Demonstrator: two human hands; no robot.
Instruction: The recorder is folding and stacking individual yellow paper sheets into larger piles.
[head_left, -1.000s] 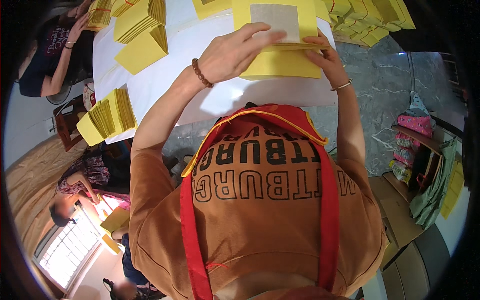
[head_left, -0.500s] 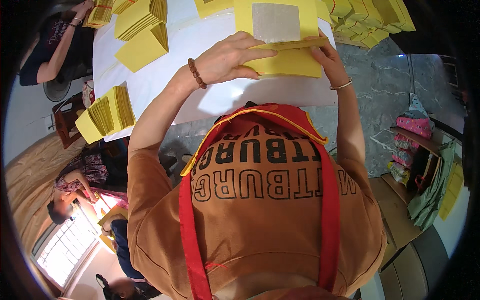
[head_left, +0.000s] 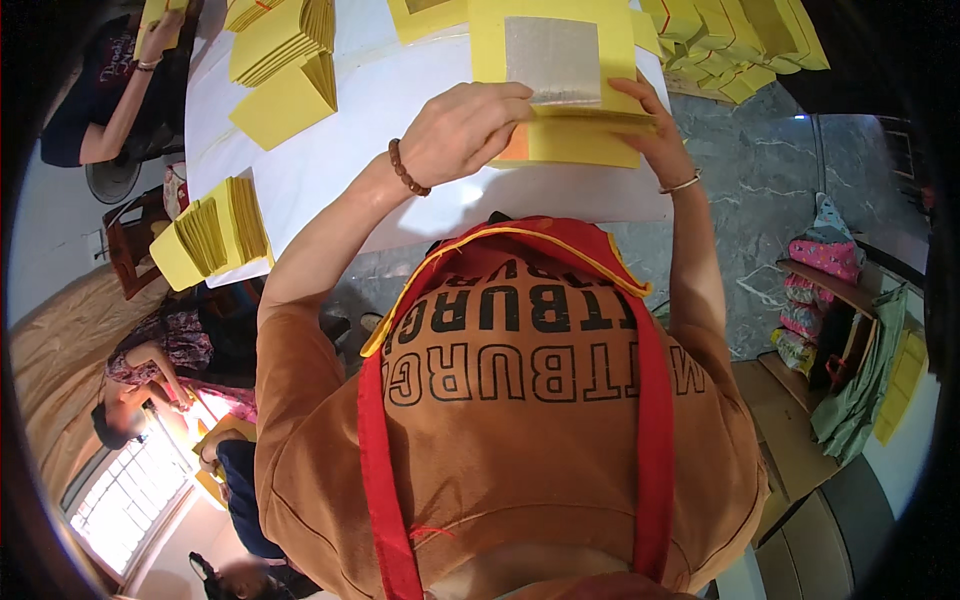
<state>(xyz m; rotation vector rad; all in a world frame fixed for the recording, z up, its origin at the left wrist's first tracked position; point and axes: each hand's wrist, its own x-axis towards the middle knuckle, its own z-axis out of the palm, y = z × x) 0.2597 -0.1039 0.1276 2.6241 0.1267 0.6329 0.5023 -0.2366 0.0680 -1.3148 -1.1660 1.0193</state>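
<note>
Two hands at a creased yellow sheet

The yellow sheet [head_left: 620,45] lies at the near side of the white table [head_left: 400,70], in front of the person, with a grey panel [head_left: 552,55] on its upper part. A raised fold [head_left: 585,120] runs across it below the panel. The right hand [head_left: 652,125] is at the right end of the fold and grips it between thumb and fingers. The left hand [head_left: 465,130] is at the left end, its fingers curled in against the paper; whether they pinch it, I cannot tell. A brown bead bracelet [head_left: 406,168] circles the left wrist, a thin bangle [head_left: 682,184] the right one.

Stacks of folded yellow paper [head_left: 280,45] stand well to the left on the table, and a smaller fanned pile [head_left: 240,215] sits at its left edge. Yellow bundles [head_left: 735,40] with red ties are heaped at the upper right. At the upper left, a co-worker's hand [head_left: 158,35] is at another yellow piece. The person wears a red apron [head_left: 515,240] with yellow trim over a brown shirt [head_left: 540,460]
</note>
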